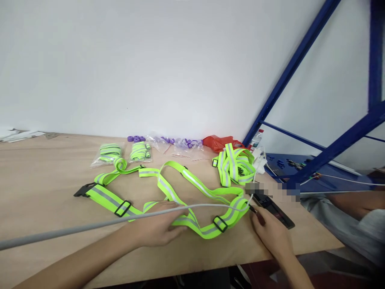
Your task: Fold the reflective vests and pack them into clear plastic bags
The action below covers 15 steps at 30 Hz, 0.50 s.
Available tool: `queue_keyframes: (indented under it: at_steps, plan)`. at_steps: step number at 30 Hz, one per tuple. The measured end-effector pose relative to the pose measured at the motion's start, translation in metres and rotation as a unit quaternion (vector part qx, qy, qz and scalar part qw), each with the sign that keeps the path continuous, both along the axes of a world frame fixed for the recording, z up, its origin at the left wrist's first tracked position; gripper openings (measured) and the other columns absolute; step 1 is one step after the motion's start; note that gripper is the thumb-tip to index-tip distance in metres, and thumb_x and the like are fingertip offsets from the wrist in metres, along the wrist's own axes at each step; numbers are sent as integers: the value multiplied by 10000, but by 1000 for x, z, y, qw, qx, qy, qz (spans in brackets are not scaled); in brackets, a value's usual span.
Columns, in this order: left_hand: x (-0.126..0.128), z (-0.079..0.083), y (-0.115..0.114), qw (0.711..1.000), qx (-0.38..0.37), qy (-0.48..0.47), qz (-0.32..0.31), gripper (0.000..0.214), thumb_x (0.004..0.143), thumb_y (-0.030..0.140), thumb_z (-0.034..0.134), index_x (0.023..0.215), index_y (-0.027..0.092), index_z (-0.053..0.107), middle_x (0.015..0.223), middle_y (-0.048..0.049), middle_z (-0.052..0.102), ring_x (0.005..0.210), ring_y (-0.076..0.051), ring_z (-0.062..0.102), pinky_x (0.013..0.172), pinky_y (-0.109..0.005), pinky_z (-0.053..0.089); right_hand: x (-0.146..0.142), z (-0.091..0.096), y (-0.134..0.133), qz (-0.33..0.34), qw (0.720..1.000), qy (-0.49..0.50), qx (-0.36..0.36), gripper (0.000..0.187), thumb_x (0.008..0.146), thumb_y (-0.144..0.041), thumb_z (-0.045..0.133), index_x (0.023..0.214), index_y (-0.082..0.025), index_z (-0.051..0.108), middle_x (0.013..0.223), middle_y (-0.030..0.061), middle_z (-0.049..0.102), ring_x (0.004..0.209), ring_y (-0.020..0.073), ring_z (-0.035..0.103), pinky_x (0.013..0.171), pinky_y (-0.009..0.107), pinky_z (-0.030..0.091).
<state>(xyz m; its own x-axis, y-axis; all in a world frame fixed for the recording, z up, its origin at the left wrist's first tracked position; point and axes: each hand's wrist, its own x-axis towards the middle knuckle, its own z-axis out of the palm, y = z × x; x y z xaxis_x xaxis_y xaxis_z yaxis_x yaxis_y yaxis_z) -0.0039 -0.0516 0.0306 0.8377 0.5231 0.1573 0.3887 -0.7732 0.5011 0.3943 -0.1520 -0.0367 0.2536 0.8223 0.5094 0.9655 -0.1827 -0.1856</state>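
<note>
A neon-green reflective strap harness [104,196] with a grey stripe lies loosely looped on the table. My left hand [161,226] is closed on one of its straps near the middle, the fingers partly hidden. At the right end, my right hand [270,230] pinches a black buckle piece [252,208] between thumb and fingers. A black slide adjuster [220,224] sits on the strap between my hands, and another adjuster [123,208] lies to the left. The harness's far left end carries a black buckle [85,190]. A grey cable [99,226] crosses over my left hand.
Behind are a bundled green harness [236,164], two bagged ones [110,154] [140,151], purple rolls [136,139] and a red plastic bag [222,142]. A phone [275,210] lies by my right hand. A blue frame [288,78] and another person's arm [349,208] are at right.
</note>
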Motion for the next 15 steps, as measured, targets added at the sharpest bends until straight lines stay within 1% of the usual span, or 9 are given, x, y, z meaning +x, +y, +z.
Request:
queue_keyframes:
  at_steps: [2,3,4,6,7,9,11,13,15]
  plan:
    - [-6,9,1,999,15,6,-39,334,942,491,628,1203,283,620,1123,-69,712,1048,-288,669,898,-360,485,-5,-1,-12,-25,1000,0,-1,438,911,-369,432,1222,-236,709,683,16,713,604,248,701,524,326,478]
    - [-9,14,5,999,22,-4,-45,319,950,499,614,1182,281,636,1111,-68,716,1046,-283,668,913,-362,481,-8,-2,-19,-40,999,-4,6,450,917,-364,431,1260,-238,693,645,8,691,566,250,686,512,335,471]
    - [-14,20,11,999,29,-16,-35,289,975,488,573,1150,271,649,1086,-68,721,1024,-271,670,908,-359,480,-11,-3,-25,-48,999,-9,22,445,922,-370,443,1264,-237,695,638,11,686,549,249,679,520,342,478]
    - [-28,30,32,998,52,-18,43,284,1025,440,461,1079,246,662,1034,-66,727,961,-250,672,862,-349,485,-18,-4,-35,-32,998,-12,54,396,931,-371,476,1200,-238,734,666,38,713,544,236,679,567,348,519]
    - [-37,33,45,991,68,1,112,309,1037,430,421,1070,237,660,1018,-67,728,942,-247,671,841,-347,486,-22,-4,-38,-2,998,-12,64,367,933,-366,491,1146,-236,760,677,53,727,546,231,682,588,347,539]
    - [-58,36,76,961,106,67,248,302,1018,405,421,1095,230,655,1070,-78,728,999,-273,665,873,-366,485,-35,-2,-38,100,993,-16,61,324,933,-329,511,1069,-243,792,685,67,748,549,223,690,598,335,563]
    - [-80,35,105,944,117,88,295,309,993,332,422,1154,185,640,1121,-130,717,1083,-333,643,902,-412,478,-55,5,-30,235,971,-30,44,326,926,-248,522,1115,-255,788,727,64,773,574,216,708,584,315,567]
    - [-97,30,127,937,119,109,310,321,953,279,458,1208,181,626,1185,-149,700,1152,-352,621,944,-427,466,-80,16,-17,354,933,-47,43,454,907,-125,511,1294,-262,707,851,58,801,645,199,735,598,290,567]
    - [-106,23,139,937,114,130,304,352,909,231,498,1239,205,619,1221,-136,695,1197,-340,605,993,-428,446,-105,30,0,419,902,-67,71,533,895,-67,507,1384,-240,629,799,40,787,602,189,708,548,288,532]
